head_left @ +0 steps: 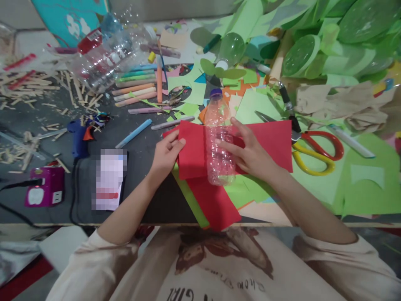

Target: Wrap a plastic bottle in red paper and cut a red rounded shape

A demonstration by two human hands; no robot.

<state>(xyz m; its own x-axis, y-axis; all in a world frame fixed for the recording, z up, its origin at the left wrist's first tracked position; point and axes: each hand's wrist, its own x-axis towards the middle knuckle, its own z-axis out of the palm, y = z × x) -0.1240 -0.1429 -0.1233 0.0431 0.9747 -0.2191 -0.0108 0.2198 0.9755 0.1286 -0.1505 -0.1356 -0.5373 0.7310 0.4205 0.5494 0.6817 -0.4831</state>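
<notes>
A clear plastic bottle (pixel 219 156) with a purple cap lies on a strip of red paper (pixel 266 144), its cap pointing away from me. My left hand (pixel 167 152) pinches the strip's left end between thumb and fingers. From the right, my right hand (pixel 250 152) holds the bottle against the strip, its fingers on the bottle's side; part of the grip is hidden. Beneath these, another piece of red paper (pixel 216 205) slants toward the table's front edge, over green paper. Scissors (pixel 318 152) with red and yellow handles lie just beyond the strip's right end.
To the left are a blue glue gun (pixel 77 138), a phone (pixel 109 179), a purple power adapter (pixel 45 188) with cables, and scattered wooden sticks. Several markers (pixel 138 90) and clear bottles (pixel 115 54) lie behind. Green paper shapes and bottles (pixel 300 54) crowd the back right.
</notes>
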